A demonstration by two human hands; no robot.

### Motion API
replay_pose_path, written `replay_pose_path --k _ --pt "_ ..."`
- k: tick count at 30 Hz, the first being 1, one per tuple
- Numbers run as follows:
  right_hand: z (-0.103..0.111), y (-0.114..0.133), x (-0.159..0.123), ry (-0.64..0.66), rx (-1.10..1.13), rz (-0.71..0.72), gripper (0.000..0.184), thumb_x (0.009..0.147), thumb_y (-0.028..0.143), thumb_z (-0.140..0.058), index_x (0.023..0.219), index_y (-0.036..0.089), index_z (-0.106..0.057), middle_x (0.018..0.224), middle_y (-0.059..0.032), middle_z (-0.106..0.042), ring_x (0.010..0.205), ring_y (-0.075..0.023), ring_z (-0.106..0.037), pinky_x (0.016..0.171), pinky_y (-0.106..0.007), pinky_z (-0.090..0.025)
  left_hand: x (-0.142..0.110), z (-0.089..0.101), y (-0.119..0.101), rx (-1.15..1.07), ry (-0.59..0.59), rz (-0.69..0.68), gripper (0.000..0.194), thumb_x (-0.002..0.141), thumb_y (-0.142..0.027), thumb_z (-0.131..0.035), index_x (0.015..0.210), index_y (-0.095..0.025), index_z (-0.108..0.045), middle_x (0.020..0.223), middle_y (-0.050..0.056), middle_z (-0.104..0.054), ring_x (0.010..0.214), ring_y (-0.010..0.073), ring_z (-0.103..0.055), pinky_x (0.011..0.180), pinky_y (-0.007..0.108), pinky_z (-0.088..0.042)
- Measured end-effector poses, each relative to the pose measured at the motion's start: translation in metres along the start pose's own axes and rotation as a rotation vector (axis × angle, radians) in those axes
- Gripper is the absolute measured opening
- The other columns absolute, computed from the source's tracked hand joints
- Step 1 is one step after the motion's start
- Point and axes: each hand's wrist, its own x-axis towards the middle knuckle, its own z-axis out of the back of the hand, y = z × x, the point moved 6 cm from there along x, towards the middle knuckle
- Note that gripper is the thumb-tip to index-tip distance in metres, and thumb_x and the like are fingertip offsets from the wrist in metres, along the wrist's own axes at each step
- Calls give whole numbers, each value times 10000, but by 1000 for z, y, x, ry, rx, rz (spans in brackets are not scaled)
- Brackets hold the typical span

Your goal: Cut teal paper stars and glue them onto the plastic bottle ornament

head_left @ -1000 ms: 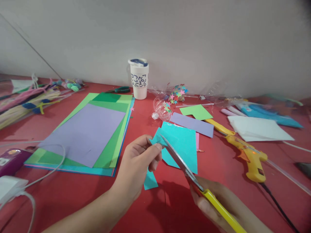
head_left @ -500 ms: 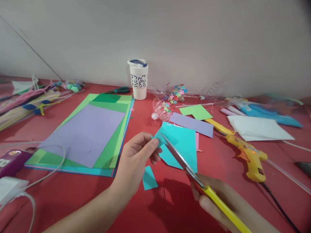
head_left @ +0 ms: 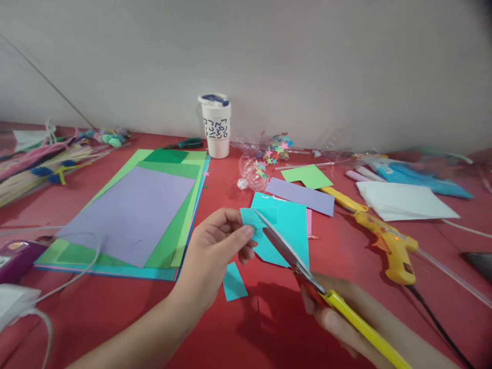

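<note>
1. Left hand (head_left: 217, 248): fingers pinching cyan piece (head_left: 247, 218), thumb on top.
2. Right hand (head_left: 338, 310): fingers wrapped round yellow handle of scissors (head_left: 286, 250); blades point up-left.
3. Cyan piece: held above the desk (head_left: 284, 348), in front of cyan sheet (head_left: 290, 230). Blade tips overlap it in view; contact, can't tell.
4. Cyan scrap (head_left: 235, 283): flat on desk, near left hand, apart from cyan sheet.
5. Beyond cyan sheet: purple strip (head_left: 302, 196), then green scrap (head_left: 309, 176).
6. Right side: yellow cutter (head_left: 346, 199), glue gun (head_left: 397, 251) with orange light showing, white paper (head_left: 407, 200).
7. Left side: paper stack (head_left: 184, 205), purple sheet (head_left: 132, 218) on top, a white cable (head_left: 82, 274) crossing its near corner.
8. Back: white cup (head_left: 217, 128) upright, pliers (head_left: 188, 143) just left of it, stars (head_left: 277, 151) to its right.
</note>
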Motion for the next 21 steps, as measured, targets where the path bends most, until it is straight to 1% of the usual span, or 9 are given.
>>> replay_pose_path --k 2,5,9,11,12,14,16,18,21 --pt "2 0 0 8 -10 13 585 750 790 -457 650 214 -441 576 43 -396 478 -106 -381 430 -231 -313 -1 -1 2 -23 28 26 116 772 -195 -662 685 -165 -593 546 -45 -610 449 58 -546 457 161 -425" --pt "5 -2 0 10 -17 51 570 748 777 -484 686 210 -500 609 18 -461 538 -131 -441 456 -229 -377 -2 -3 3 -52 60 53 172 796 -219 -642 646 -166 -576 511 -44 -610 428 57 -540 442 156 -421" --pt "4 -8 -1 64 11 82 532 782 732 -503 718 205 -533 655 -3 -525 614 -155 -515 515 -239 -439 -3 -3 3 -17 49 58 182 785 -207 -646 626 -168 -564 507 -44 -611 430 52 -530 442 150 -416" --pt "3 -12 -1 99 34 77 499 821 681 -514 776 188 -577 698 -16 -580 651 -167 -563 545 -249 -469 -4 -3 4 11 39 58 184 774 -214 -654 623 -166 -560 504 -38 -613 431 54 -528 443 151 -412" --pt "3 -14 -1 115 40 71 463 853 630 -520 829 176 -603 747 -24 -613 677 -172 -589 569 -260 -490 -4 -4 5 22 35 63 187 768 -219 -657 619 -164 -559 500 -34 -612 428 54 -524 442 153 -409" --pt "4 -16 -1 132 42 63 338 918 476 -539 992 160 -631 934 -47 -661 783 -188 -636 663 -309 -537 -5 -5 7 33 27 68 187 759 -227 -661 616 -162 -559 491 -33 -606 417 53 -512 433 155 -398" --pt "6 -18 -2 129 39 60 262 941 336 -556 1139 172 -603 1138 -67 -631 922 -211 -641 775 -384 -548 -6 -5 7 33 17 62 179 759 -232 -657 622 -163 -564 489 -36 -599 411 53 -505 424 157 -390" --pt "7 -18 -2 124 38 61 276 938 294 -567 1191 185 -582 1225 -75 -595 999 -229 -624 832 -424 -536 -7 -5 8 31 8 52 173 764 -228 -651 626 -166 -566 493 -40 -598 414 52 -509 422 155 -388" --pt "8 -18 -4 127 35 60 249 945 306 -552 1165 199 -601 1224 -71 -599 996 -224 -622 837 -409 -534 -9 -3 6 40 -15 37 177 772 -210 -640 621 -170 -557 497 -50 -594 418 45 -512 429 146 -395"
